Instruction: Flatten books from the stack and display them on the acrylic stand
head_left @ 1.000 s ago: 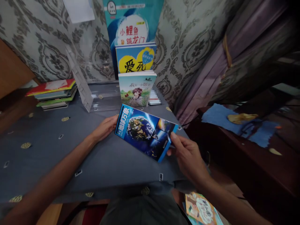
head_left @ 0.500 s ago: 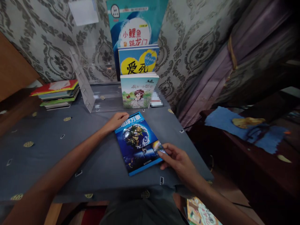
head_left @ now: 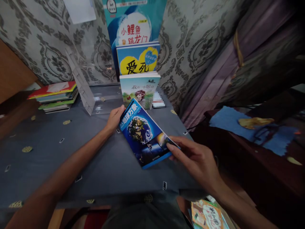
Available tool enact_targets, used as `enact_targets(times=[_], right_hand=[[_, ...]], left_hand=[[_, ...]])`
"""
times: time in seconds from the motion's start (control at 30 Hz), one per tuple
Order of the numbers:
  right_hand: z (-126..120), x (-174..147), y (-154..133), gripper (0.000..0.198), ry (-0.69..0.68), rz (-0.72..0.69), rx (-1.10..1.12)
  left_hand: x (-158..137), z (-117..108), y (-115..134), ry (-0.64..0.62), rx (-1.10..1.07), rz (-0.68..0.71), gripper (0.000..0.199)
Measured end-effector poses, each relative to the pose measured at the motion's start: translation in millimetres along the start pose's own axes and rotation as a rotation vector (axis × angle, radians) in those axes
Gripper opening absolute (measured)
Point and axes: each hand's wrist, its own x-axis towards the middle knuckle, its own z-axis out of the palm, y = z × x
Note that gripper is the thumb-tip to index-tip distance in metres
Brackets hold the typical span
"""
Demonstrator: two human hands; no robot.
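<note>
A blue book with a globe on its cover is tilted above the table, its top corner overlapping the front of the stand's lowest books. My right hand grips its lower right edge, thumb on the cover and fingers behind. My left hand is closed at the upper left edge, its fingers partly hidden by the book. Just behind it, a pale green book stands upright in a clear acrylic stand. Higher up stand a blue book with a yellow heart and a tall teal book.
A stack of books lies at the table's left rear. The grey patterned table meets a wallpapered wall. At right, a blue cloth lies on a dark red surface. Another colourful book is below the table's front edge.
The blue book has been raised off the table, turned and brought towards the stand. Both hands moved with it; the left went from its top corner to its left edge.
</note>
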Motion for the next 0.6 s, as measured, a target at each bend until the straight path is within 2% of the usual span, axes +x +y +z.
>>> enact_targets(times=[0.07, 0.13, 0.23, 0.37, 0.47, 0.6], right_hand=[[-7, 5, -9, 0.015, 0.035, -0.282, -0.227], [-11, 8, -15, 0.023, 0.009, -0.510, -0.417], [-10, 3, -11, 0.035, -0.070, -0.694, -0.556], [-7, -13, 15, 0.041, -0.170, -0.737, -0.647], [-7, -20, 36, 0.038, -0.236, -0.724, -0.709], [-7, -13, 58, 0.033, -0.200, -0.642, -0.706]], left_hand=[[0, 2, 4, 0.019, -0.128, 0.001, 0.059], [-2, 0, 8, -0.017, -0.211, -0.020, 0.057], [-13, -11, 11, -0.125, -0.253, -0.091, 0.052], [-28, -29, 7, -0.238, -0.177, -0.131, 0.038], [-35, -37, 4, -0.223, -0.113, -0.134, 0.028], [-44, -45, 8, -0.202, 0.118, -0.161, 0.029]])
